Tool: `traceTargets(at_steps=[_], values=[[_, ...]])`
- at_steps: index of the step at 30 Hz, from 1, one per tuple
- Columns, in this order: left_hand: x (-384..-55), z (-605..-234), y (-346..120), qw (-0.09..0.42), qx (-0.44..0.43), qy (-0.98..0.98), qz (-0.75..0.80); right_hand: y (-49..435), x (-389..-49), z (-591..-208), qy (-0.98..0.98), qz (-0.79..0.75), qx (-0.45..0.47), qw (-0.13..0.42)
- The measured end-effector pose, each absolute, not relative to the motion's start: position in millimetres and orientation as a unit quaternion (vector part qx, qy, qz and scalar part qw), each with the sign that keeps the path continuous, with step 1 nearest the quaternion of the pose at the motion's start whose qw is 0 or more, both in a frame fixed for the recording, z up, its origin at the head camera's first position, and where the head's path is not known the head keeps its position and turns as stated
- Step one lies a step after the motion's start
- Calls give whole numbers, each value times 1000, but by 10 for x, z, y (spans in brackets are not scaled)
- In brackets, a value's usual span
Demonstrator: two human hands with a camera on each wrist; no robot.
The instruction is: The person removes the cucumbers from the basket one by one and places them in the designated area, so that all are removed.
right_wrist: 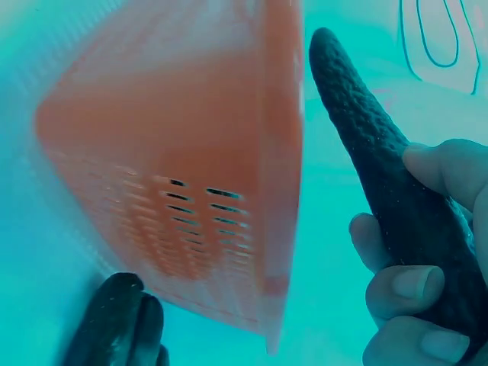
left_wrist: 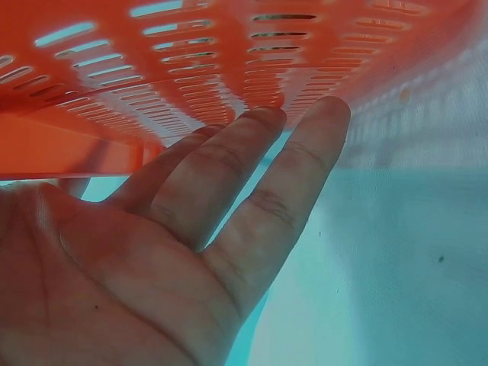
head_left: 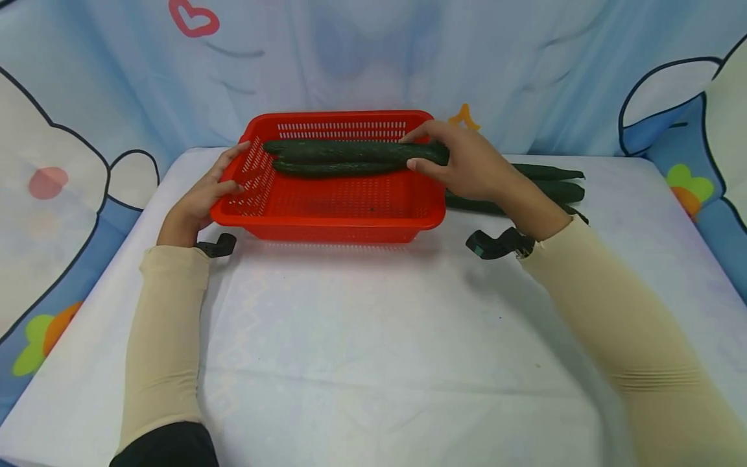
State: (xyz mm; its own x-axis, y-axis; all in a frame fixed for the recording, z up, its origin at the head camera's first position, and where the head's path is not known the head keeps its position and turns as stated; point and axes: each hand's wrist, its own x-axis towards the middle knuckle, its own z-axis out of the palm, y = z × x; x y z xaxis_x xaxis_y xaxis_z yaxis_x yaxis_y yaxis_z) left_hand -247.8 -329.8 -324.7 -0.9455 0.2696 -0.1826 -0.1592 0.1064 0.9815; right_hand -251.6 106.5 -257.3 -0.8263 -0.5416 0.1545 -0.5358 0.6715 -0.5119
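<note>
A red plastic basket (head_left: 327, 224) with slotted walls stands at the far side of the table. My left hand (head_left: 201, 198) grips its left side, thumb at the rim; in the left wrist view the long fingers (left_wrist: 267, 198) lie nearly straight against the slotted outside. My right hand (head_left: 467, 159) holds a dark green cucumber (head_left: 362, 152) by its right end, lengthwise over the basket. Just in front of it another cucumber (head_left: 332, 170) shows inside the basket. In the right wrist view, fingers and thumb curl round the held cucumber (right_wrist: 366, 130), beyond the basket rim.
Several cucumbers (head_left: 560, 191) lie on the white-covered table right of the basket, partly behind my right forearm. Their ends (right_wrist: 114, 320) show low in the right wrist view. A patterned blue curtain (head_left: 373, 58) hangs behind the table.
</note>
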Motion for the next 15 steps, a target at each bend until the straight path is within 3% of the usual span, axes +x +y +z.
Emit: traceTargets(at_steps=[15], values=[[-2480, -3244, -3292, 154, 40, 731, 664, 1496, -1902, -2740, 930, -271, -248, -29]])
